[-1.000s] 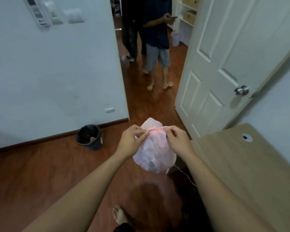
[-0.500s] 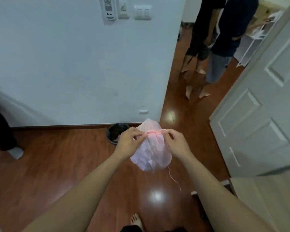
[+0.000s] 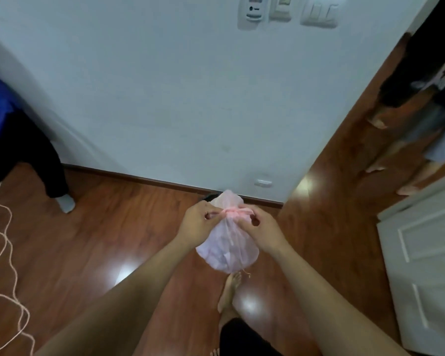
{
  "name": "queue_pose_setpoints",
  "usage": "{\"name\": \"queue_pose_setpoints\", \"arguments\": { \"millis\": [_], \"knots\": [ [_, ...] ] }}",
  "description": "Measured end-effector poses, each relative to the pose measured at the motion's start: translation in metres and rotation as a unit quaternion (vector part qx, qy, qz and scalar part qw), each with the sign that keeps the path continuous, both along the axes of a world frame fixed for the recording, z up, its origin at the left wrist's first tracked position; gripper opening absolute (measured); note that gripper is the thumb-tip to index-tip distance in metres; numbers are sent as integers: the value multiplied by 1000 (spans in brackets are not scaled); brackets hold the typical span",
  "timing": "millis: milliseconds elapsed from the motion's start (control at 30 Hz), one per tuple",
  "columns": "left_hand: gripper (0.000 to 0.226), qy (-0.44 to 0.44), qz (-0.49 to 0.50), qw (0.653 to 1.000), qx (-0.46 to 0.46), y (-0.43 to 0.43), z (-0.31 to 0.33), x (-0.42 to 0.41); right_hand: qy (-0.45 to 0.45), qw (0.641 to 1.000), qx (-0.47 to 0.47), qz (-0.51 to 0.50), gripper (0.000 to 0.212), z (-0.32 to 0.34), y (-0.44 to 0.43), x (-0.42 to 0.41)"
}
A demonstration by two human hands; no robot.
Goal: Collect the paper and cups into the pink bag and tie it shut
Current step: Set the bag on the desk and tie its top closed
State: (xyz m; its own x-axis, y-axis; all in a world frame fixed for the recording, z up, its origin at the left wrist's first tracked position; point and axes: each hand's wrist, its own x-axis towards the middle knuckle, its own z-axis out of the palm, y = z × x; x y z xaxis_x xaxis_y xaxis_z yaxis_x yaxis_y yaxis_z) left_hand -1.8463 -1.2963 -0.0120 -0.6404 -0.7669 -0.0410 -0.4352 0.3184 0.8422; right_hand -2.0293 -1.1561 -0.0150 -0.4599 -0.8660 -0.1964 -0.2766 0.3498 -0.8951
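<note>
- At the far left of the frame a loose pink cord (image 3: 3, 255) snakes over the wooden floor (image 3: 93, 227); it looks like the same stuff as the tie on the bag, left lying where it is not in the way.
- Left of centre, the left hand (image 3: 199, 225) is pinched shut on one end of the pink tie (image 3: 233, 211), drawn out to its own side so the knot can be pulled tight.
- In the middle the pink bag (image 3: 228, 250) hangs in the air between both hands, above a bare foot (image 3: 229, 291). Its neck is gathered under the tie and a puff of plastic stands up above it. Pale shapes show through the film, likely the paper and cups, though I cannot make them out singly.
- Just right of the bag, the right hand (image 3: 261, 228) is closed on the other end of the tie, pulling opposite the left.
- A thin strand (image 3: 246, 273) dangles below the bag, spare length from the tying.
- I'd judge the collecting done and the knot being cinched.
</note>
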Motion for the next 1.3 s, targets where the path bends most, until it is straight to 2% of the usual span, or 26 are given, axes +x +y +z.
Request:
{"name": "queue_pose_setpoints", "arguments": {
  "millis": [133,300,567,833,1033,1100,1200,1300],
  "knots": [
    [12,-42,-3,999,2,-57,-26,-26,-14,1000,19,3,19,-38,-63,-31],
    [8,-71,27,996,49,-121,-73,-64,-37,996,76,2,12,-83,-133,-69],
    [12,-138,28,986,92,-212,-164,-112,-34,986,163,-1,15,-161,-232,-109],
    [17,-183,-11,977,111,-276,-252,-143,7,975,220,-20,13,-242,-289,-125],
    [23,-191,-13,967,165,-305,-299,-152,-7,974,226,-27,19,-288,-317,-130],
    [32,-202,-51,961,183,-312,-316,-149,-24,975,216,-32,19,-300,-321,-129],
    [65,-261,-86,938,212,-321,-330,-141,-36,971,234,-26,31,-311,-323,-123],
    [67,-274,-73,932,227,-329,-334,-134,-60,963,260,-26,43,-313,-321,-117]
  ]
}}
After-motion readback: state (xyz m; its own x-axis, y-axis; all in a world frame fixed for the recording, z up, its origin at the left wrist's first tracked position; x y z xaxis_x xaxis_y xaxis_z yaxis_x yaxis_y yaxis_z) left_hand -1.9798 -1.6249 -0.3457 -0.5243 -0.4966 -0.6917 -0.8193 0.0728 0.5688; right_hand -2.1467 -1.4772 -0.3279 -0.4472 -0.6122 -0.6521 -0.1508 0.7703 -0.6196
